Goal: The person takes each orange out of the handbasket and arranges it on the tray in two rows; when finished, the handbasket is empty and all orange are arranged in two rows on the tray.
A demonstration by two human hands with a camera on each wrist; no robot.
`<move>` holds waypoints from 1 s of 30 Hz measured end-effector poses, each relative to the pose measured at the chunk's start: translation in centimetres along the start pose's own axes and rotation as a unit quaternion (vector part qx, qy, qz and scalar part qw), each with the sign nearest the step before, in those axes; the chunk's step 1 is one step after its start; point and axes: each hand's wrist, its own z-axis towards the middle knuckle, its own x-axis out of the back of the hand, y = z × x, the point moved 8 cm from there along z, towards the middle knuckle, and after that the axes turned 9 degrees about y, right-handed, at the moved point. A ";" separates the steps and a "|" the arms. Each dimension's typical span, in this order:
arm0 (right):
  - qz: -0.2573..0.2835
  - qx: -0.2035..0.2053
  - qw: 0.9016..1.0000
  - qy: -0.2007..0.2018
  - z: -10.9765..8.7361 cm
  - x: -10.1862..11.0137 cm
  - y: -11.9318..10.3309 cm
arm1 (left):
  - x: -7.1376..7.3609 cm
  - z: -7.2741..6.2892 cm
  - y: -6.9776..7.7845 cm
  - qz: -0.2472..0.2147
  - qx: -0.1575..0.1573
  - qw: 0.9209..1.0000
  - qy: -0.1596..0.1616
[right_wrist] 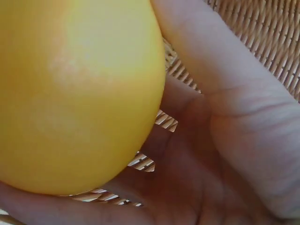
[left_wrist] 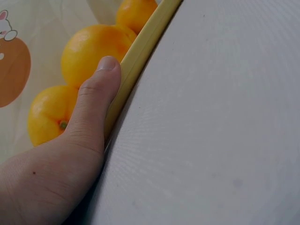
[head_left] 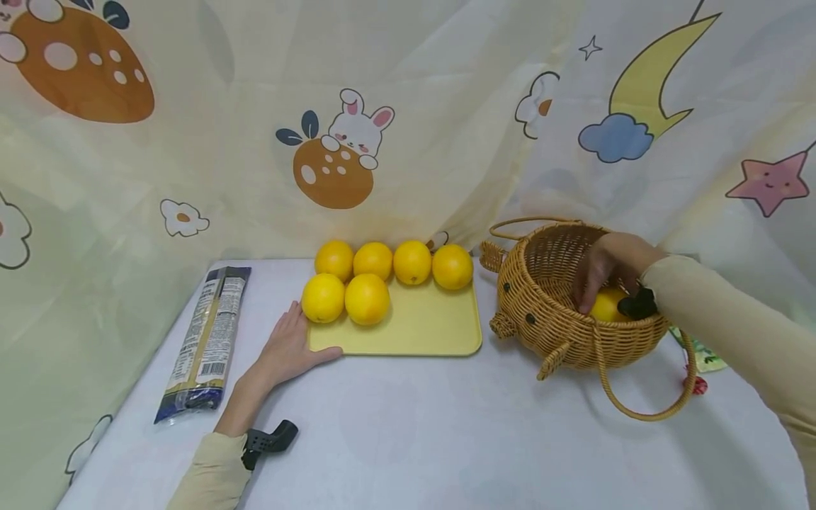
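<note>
On the yellow tray (head_left: pixel 427 333) several oranges sit in two rows, a back row of oranges along the far edge and two front ones, such as the orange (head_left: pixel 367 299), at the left. My left hand (head_left: pixel 290 347) rests at the tray's left front corner, its thumb along the front edge and its fingers by the left side. Inside the wicker pig basket (head_left: pixel 554 333), my right hand (head_left: pixel 615 263) holds an orange (right_wrist: pixel 79 93), with thumb and fingers around it. The hand and a black wrist camera partly hide that orange in the head view.
A long plastic packet (head_left: pixel 207 340) lies left of the tray. The basket's looped handle (head_left: pixel 656 416) hangs over its front onto the white table. Behind the basket's right side, a green packet (head_left: pixel 704 354) and a small red item (head_left: pixel 700 385) show partly. A printed curtain (head_left: pixel 446 142) closes off the back.
</note>
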 end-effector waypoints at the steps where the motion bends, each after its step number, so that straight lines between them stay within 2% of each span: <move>1: 0.014 0.000 1.000 -0.006 0.0 -0.1 0.0 | 0.0 0.0 0.0 0.000 0.000 1.000 -0.001; 4: 0.060 0.008 0.998 -0.026 -0.1 -0.4 0.1 | -0.1 0.0 0.1 -0.001 0.001 1.000 -0.003; 7: 0.100 0.038 0.994 -0.035 -0.5 -0.3 -0.1 | -0.1 0.0 0.2 0.000 0.003 1.000 -0.005; 12: 0.119 0.116 0.986 0.019 -2.1 1.8 -1.0 | -0.1 0.0 0.1 0.005 0.004 1.000 -0.005; 15: 0.142 0.167 0.974 0.054 -3.5 2.9 -1.4 | -0.1 0.0 0.1 0.007 0.001 1.000 -0.004; 20: 0.189 0.235 0.946 0.114 -5.5 4.2 -1.1 | 0.1 0.0 0.1 0.005 -0.001 1.000 -0.001; 22: 0.214 0.259 0.931 0.143 -6.3 4.4 -1.0 | 0.1 0.0 0.1 0.003 0.000 1.000 -0.001; 24: 0.241 0.288 0.910 0.176 -7.2 4.6 -0.9 | 0.2 -0.1 0.1 0.000 0.001 1.000 -0.001; 26: 0.267 0.323 0.883 0.210 -8.3 4.8 -1.0 | 0.2 -0.1 0.2 -0.002 0.000 1.000 -0.001; 30: 0.327 0.410 0.818 0.235 -10.3 5.1 -2.0 | 0.3 -0.1 0.2 0.000 -0.002 1.000 0.000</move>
